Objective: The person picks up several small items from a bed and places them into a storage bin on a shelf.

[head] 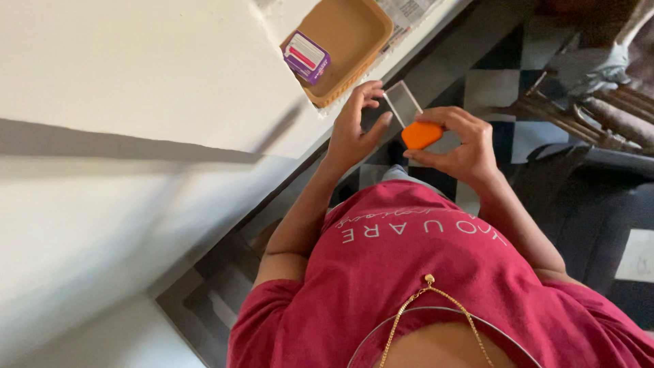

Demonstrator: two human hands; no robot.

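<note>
My left hand (353, 129) is raised in front of my chest, its fingertips touching the edge of a thin clear rectangular plate (403, 102). An orange oval piece (421, 135) sits at the plate's lower end, and my right hand (465, 148) pinches it between thumb and fingers. Both hands hold these things in the air, just off the edge of the white table (157, 82). I cannot tell whether the plate and the orange piece are joined.
A tan tray (354, 31) lies near the table's edge with a small purple and white box (306, 57) on its rim. Printed paper (409, 9) lies beyond it. Below are a checkered floor (490, 85) and wooden furniture (586, 102) at the right.
</note>
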